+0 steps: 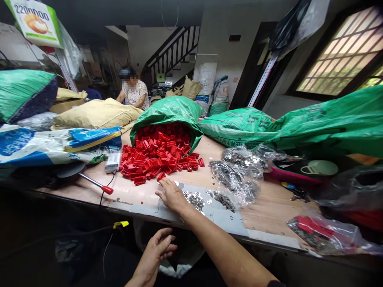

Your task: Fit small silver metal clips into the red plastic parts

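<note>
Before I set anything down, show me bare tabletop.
Bare tabletop lies between the metal-filled bags and the lower-right plastic bag; a smaller patch separates the red pile from the red-handled lever. Sacks crowd the far side.

Glossy, smooth plastic: red parts (149,157). Crinkled, sheeny plastic: green sack (169,109) toward far edge of wood-look, smooth worktop (269,213). Shiny metal: small pieces (194,200) near front edge. Clear, wrinkled film: bag (236,179).

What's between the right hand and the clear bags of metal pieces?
The head view shows a pile of loose silvery metal pieces, then a darker pile, both on the grey sheet.
</note>
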Demonstrator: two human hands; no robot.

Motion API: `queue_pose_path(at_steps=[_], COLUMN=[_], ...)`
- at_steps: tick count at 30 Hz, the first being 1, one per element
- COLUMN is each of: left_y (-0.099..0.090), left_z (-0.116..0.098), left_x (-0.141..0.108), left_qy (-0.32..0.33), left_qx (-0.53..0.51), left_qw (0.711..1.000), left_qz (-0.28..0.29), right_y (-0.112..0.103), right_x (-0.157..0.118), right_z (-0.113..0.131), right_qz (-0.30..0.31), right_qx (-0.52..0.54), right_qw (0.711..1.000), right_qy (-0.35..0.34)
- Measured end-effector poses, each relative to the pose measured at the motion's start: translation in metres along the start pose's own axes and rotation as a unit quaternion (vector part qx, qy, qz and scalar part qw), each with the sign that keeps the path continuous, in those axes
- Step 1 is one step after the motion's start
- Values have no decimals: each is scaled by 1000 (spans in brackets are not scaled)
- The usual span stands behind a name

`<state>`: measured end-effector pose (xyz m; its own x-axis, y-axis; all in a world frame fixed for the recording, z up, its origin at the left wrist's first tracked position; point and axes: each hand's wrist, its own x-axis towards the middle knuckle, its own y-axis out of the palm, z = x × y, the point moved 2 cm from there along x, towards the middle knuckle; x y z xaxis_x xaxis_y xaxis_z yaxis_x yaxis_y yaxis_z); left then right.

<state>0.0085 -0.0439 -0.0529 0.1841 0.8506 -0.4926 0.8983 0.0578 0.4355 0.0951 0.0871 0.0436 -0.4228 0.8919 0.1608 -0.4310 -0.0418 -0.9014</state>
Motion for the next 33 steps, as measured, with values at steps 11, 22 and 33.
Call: queue_pose_path(at_steps=[11, 22, 33], left_y=[21, 46, 54], left_z=[-36, -32, -53], left_x=[-16, -27, -26], left_qy=[-11, -16, 229], left_qx=[-224, -165, -32], left_qw=[966, 979, 972], left_qz=[128, 120, 31], right_y=[-53, -51, -48], right_x=[-131, -135, -119], right_z=[9, -97, -116], right_qz=[52, -108, -114], right_qx=[186, 24, -91], right_qw=[971, 975, 963], right_qy=[-139, 191, 225])
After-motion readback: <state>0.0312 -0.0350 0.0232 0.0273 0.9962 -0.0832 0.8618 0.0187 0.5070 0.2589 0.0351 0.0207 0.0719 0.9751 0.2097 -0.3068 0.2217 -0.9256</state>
